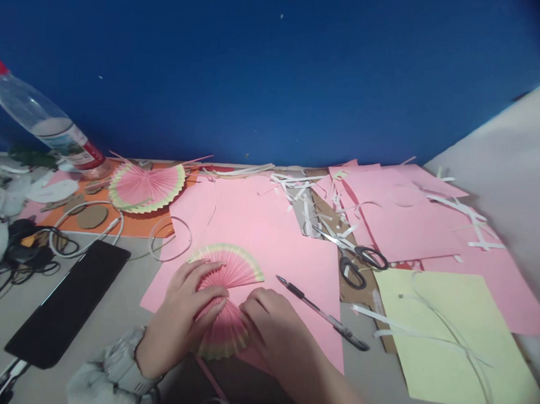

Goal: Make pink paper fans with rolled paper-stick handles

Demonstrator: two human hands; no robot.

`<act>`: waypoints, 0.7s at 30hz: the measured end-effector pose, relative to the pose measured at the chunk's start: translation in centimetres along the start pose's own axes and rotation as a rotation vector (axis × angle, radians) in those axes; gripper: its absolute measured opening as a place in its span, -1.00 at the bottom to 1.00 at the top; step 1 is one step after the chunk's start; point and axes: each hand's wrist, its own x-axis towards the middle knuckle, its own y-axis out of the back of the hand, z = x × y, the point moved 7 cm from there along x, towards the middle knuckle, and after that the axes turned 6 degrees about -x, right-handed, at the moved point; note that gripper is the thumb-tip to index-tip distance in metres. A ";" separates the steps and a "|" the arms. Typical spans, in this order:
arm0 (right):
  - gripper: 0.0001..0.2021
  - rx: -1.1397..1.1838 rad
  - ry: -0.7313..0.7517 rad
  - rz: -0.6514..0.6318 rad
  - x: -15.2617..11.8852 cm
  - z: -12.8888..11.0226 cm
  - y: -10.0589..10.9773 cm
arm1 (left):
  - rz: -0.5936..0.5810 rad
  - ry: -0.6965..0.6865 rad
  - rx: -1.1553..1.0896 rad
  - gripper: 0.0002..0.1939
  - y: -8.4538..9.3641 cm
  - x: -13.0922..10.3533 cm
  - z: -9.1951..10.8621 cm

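Note:
A pleated paper fan [232,262], pink with a yellow-green rim, lies spread out nearly into a full round on pink paper [250,219]. My left hand [190,307] rests over its left side, fingertips gathered near the centre of the folds. On the right, my right hand [267,321] has its fingers curled at the fan's right edge, just below the centre. Part of the fan is hidden under both hands. Just beyond my right hand lies a black pen [322,314]. A second pleated fan [147,187] in the same colours sits at the back left.
Scissors [360,262] lie right of the pink paper, near white paper strips. More pink sheets [406,216] and a pale yellow sheet [454,335] cover the right side. At left are a black phone [69,305], cables and a tilted plastic bottle [50,121]. A blue wall [278,74] stands behind.

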 end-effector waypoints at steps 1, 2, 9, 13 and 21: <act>-0.88 0.000 0.001 0.007 0.1 0.0 -0.1 | 0.000 0.000 0.000 -0.83 0.0 0.0 0.0; -0.88 -0.001 0.005 0.013 0.1 0.0 -0.1 | 0.000 -0.001 -0.001 -0.83 0.0 0.0 0.0; -0.92 -0.064 0.058 0.014 0.9 -0.5 -0.5 | 0.000 -0.003 -0.005 -0.82 -0.2 0.0 -0.3; -0.91 -0.125 0.116 -0.008 1.5 -1.0 -0.8 | 0.002 0.000 -0.015 -0.81 -0.1 -0.1 -0.3; -0.94 -0.181 0.101 -0.008 3.5 -2.0 -0.6 | 0.005 0.010 -0.056 -0.79 -0.1 -0.3 -0.4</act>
